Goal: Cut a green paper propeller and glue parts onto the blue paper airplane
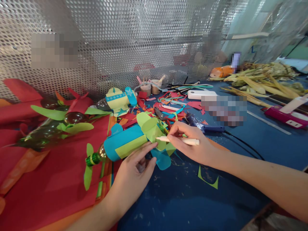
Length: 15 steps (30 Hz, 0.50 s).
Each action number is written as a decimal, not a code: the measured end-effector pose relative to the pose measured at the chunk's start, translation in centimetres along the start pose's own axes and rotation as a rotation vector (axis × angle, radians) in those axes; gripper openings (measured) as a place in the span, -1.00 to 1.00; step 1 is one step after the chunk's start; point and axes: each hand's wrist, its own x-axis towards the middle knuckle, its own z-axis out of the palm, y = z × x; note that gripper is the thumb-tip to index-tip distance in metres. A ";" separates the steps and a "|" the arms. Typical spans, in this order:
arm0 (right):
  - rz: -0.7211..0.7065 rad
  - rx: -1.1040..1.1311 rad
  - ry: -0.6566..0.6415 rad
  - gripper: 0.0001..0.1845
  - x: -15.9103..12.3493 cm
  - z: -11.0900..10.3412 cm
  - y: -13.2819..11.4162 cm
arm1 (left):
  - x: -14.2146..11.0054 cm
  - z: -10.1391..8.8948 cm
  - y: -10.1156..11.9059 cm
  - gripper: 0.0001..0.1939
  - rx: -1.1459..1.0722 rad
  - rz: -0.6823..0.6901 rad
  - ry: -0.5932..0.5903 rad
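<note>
A bottle plane [127,144] wrapped in blue and green paper lies on the blue table [192,199], its green propeller [88,166] at the left. My left hand [134,170] rests against the plane's body, fingers curled under it with fingertips on the paper. My right hand [192,141] pinches a cream-coloured stick tool [178,140], tip touching the green tail fins [150,126].
Red paper sheets [55,186] cover the left, bearing two more bottle planes [55,125] [119,101]. Paper scraps [168,106], scissors [160,114], a glue gun [207,128], small cups [150,86] and dried husks [262,77] lie behind. A perforated metal screen [132,41] stands at the back.
</note>
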 end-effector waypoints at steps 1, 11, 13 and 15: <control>0.000 0.002 0.001 -0.87 0.0 0.0 0.0 | 0.0 0.0 0.0 -0.68 -0.002 0.000 0.003; 0.030 0.041 0.106 -0.86 -0.1 0.1 0.3 | 0.0 0.2 -0.2 -0.66 -0.013 0.005 0.013; 0.052 0.042 0.112 -0.87 -0.1 0.0 0.5 | 0.0 0.1 -0.1 -0.66 -0.010 0.008 0.013; 0.052 0.011 0.101 -0.88 -0.1 0.0 0.5 | 0.1 0.0 -0.1 -0.67 -0.012 0.006 0.013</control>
